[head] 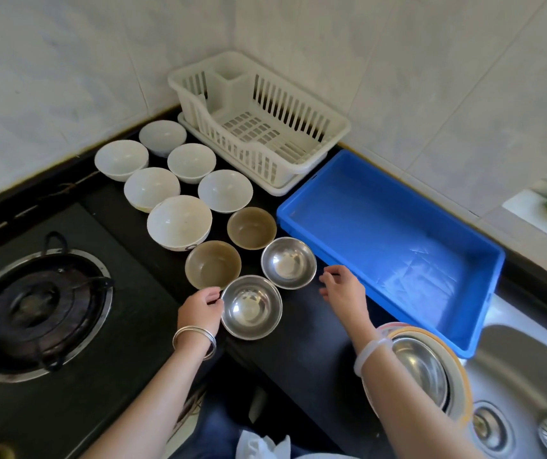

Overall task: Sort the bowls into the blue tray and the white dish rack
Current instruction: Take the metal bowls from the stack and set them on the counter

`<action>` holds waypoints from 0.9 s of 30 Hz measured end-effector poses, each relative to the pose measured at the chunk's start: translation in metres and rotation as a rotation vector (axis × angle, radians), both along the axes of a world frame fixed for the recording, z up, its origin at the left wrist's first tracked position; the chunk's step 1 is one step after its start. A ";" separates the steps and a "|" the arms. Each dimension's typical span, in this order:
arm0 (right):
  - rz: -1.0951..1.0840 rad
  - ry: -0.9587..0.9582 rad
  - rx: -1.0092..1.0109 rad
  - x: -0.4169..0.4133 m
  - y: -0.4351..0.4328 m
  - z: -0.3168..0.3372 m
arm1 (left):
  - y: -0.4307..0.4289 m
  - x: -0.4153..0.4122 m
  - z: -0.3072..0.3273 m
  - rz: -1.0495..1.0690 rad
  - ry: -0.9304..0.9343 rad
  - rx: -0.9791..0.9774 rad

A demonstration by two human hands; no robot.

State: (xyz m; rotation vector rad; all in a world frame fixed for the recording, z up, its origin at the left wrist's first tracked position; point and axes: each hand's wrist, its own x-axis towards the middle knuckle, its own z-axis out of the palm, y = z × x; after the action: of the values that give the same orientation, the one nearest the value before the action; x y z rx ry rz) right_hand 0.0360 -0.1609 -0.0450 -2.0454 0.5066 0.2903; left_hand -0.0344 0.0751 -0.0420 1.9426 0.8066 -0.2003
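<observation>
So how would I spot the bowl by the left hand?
Find the blue tray on the black counter; two steel bowls sit left of it. It is the nearest steel bowl, the left hand holding its rim; the other steel bowl sits farther back, untouched.

Both forearms reach forward. The left hand (200, 308) curls its fingers inward. The right hand (343, 286) hovers, fingers loosely bent.

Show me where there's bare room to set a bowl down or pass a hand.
Free: inside the blue tray and the white dish rack, both empty; the black counter on the near side of the nearest steel bowl; the strip between the farther steel bowl and the tray, under the right hand. Crowded: the ten bowls, packed close.
</observation>
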 end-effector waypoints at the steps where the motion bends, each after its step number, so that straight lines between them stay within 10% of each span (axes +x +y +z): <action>1: 0.008 -0.027 -0.005 -0.005 -0.006 0.005 | -0.003 0.001 0.005 -0.022 -0.019 0.022; 16: -0.282 0.018 -0.661 -0.139 -0.163 0.016 | -0.202 0.009 0.026 -0.677 -0.051 -0.022; 27: -0.357 0.106 -0.501 -0.147 -0.164 0.006 | -0.251 0.000 0.017 -0.892 -0.028 0.117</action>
State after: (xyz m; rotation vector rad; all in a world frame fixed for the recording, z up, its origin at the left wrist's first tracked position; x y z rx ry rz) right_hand -0.1109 -0.3251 -0.0386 -2.3693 1.0818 0.0564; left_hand -0.0344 -0.1760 -0.0252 2.2948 -0.1231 -0.6605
